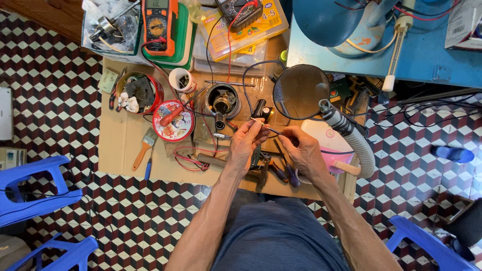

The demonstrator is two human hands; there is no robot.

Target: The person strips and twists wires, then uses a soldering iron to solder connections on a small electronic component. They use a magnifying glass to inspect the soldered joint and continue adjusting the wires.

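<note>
While both hands meet above the middle of the cardboard work surface (120, 145), a thin dark wire (273, 131) runs between them, its long axis lying roughly left to right with a slight downward slant toward the right hand (304, 153). The left hand (248, 140) pinches the wire's upper end between thumb and fingertips, closed tight on it, where a pale tip shows just below a small black cylindrical part (260, 109); whether that tip touches the part I cannot tell. The right hand has its fingers curled shut around the wire's other stretch, so the wire spans the short gap between the two grips, and the left hand is the nearer one to the free end. Just beyond the hands stands a round magnifying lens (301, 91) on a ribbed grey flexible arm (351, 135), with a pink container (331, 145) partly hidden behind the right hand. Under the hands lie screwdrivers with dark handles (286, 173). Further left sit a metal cup holding a motor part (222, 100), a round red tin lid (173, 120), a red tin of oddments (140, 93), a white cup (181, 79) and a wooden-handled paintbrush (145, 148). Near the far edge rests an orange multimeter (158, 25), and blue plastic stools (35, 185) stand on the patterned tile floor (55, 95).
</note>
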